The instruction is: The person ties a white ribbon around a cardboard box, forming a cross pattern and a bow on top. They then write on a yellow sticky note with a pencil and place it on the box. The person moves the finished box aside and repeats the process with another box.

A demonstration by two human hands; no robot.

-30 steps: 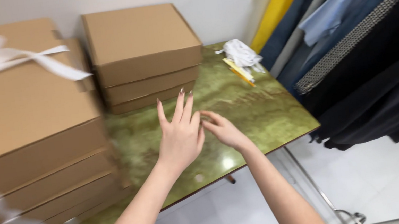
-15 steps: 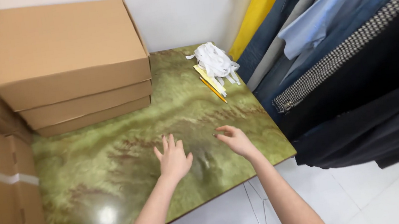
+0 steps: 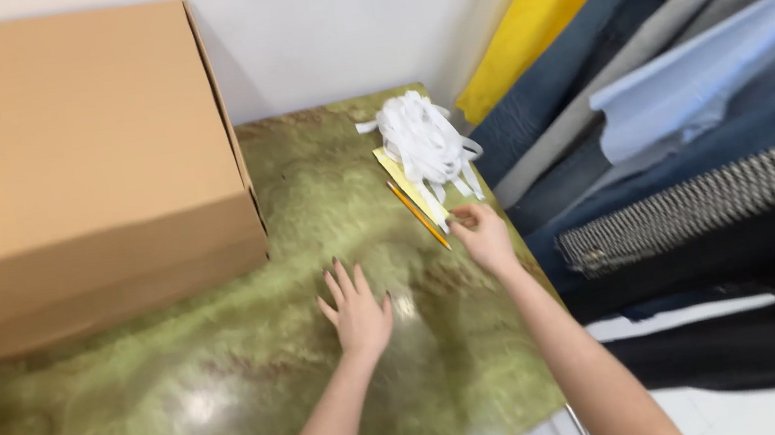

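Big tan cardboard box [image 3: 62, 162] sits on the glossy green marbled tabletop [image 3: 231, 401], hanging clothes [image 3: 702, 153] alongside. Left hand [image 3: 357, 310] rests flat, fingers spread, holding nothing. Right hand [image 3: 483, 234] pinches the end of a yellow pencil [image 3: 417, 213] lying just beside a white ribbon bundle [image 3: 422, 142].

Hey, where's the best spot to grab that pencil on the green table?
Probably the pencil's near end, beside the right hand, pinched across its thin shaft from above. It lies flat on the green table, its far end next to the yellow paper under the white ribbon bundle, so the near end has more room.
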